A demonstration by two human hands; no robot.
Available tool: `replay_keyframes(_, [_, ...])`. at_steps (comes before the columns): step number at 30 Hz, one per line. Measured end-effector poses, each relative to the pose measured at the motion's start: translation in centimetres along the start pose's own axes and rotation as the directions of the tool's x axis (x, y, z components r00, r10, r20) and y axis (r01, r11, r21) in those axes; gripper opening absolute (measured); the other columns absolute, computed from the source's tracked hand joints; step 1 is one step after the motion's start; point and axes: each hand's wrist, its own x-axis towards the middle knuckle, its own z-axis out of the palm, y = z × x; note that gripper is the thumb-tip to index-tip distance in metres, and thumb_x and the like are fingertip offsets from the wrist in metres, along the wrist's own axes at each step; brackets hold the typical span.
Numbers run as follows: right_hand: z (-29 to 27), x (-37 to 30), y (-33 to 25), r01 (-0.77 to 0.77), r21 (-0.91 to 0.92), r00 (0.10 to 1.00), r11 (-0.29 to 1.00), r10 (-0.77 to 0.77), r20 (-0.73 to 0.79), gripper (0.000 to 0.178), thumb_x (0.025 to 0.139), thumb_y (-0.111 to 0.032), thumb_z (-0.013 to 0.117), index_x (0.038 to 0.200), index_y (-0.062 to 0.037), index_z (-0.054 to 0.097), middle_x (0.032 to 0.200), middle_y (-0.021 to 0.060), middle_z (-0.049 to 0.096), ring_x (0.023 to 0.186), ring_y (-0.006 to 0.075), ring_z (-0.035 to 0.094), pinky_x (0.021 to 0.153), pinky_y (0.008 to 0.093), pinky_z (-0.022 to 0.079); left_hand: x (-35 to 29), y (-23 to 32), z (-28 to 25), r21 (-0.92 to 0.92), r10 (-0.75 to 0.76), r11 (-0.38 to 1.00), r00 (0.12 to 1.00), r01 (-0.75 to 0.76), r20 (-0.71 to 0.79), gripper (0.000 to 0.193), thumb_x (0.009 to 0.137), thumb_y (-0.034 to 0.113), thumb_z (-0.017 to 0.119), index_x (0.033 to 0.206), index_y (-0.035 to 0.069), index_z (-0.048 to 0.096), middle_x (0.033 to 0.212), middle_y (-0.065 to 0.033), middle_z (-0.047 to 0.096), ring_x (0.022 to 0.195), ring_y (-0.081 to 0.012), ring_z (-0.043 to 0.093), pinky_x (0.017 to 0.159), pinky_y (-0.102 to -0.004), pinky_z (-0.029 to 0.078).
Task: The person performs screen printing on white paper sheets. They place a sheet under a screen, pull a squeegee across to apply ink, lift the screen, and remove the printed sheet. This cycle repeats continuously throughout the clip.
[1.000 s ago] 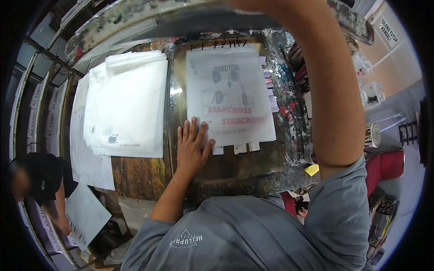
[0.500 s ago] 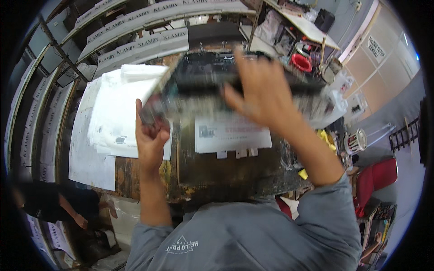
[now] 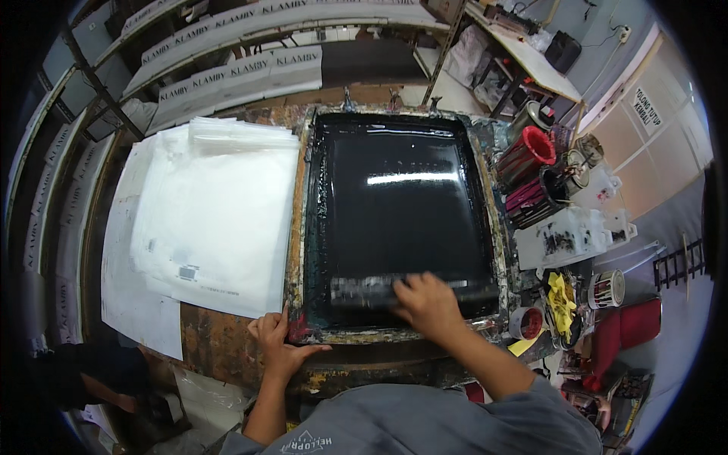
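A screen-printing frame lies flat on the bench, its mesh covered in glossy black ink. My right hand grips a long squeegee that lies across the near end of the screen. My left hand rests flat on the near left corner of the frame and the stained bench edge, fingers spread, holding nothing. The sheet under the screen is hidden.
A stack of white plastic bags lies left of the frame over larger white sheets. Ink pots, a red container and a stained white box crowd the right side. Another person crouches at lower left. Printed strips hang on racks behind.
The raised frame has come down flat over the printed sheet. My right hand moved from the frame to the squeegee; my left hand dropped to the frame's near left corner.
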Motion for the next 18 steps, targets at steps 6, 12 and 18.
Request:
replay_keyframes(6, [4.5, 15.9, 11.3, 0.016, -0.072, 0.976, 0.997, -0.031, -0.213, 0.036, 0.085, -0.033, 0.085, 0.108, -0.0107, 0.068, 0.103, 0.0091, 0.066, 0.099, 0.0332, 0.066, 0.075, 0.0478, 0.058, 0.2, 0.3, -1.0, -0.029, -0.029, 0.999, 0.999, 0.03, 0.041, 0.128, 0.043, 0.078, 0.094, 0.142, 0.001, 0.068, 0.096, -0.0024, 0.055, 0.097, -0.0229, 0.05, 0.096, -0.0451, 0.028])
replay_keyframes(12, [0.2, 30.5, 18.4, 0.065, -0.117, 0.995, 0.991, -0.056, 0.077, 0.048, 0.098, -0.055, 0.069, 0.106, -0.0076, 0.075, 0.097, 0.0168, 0.075, 0.097, 0.039, 0.073, 0.083, 0.053, 0.057, -0.9, 0.6, 0.2, -0.136, -0.069, 0.99, 0.984, 0.046, -0.165, 0.138, 0.041, 0.085, 0.089, 0.149, 0.003, 0.065, 0.098, -0.0037, 0.057, 0.097, -0.0238, 0.05, 0.097, -0.0445, 0.032])
replay_keyframes(18, [1.6, 31.4, 19.9, 0.039, -0.187, 0.995, 0.982, -0.056, -0.086, 0.049, 0.099, -0.058, 0.066, 0.111, -0.012, 0.076, 0.095, 0.0163, 0.077, 0.097, 0.0377, 0.075, 0.083, 0.0519, 0.058, -2.4, 1.9, 3.7, -0.614, -0.318, 0.778, 0.928, 0.136, -0.197, 0.144, 0.052, 0.085, 0.087, 0.157, -0.006, 0.049, 0.119, -0.0143, 0.07, 0.11, -0.0347, 0.06, 0.102, -0.0486, 0.047])
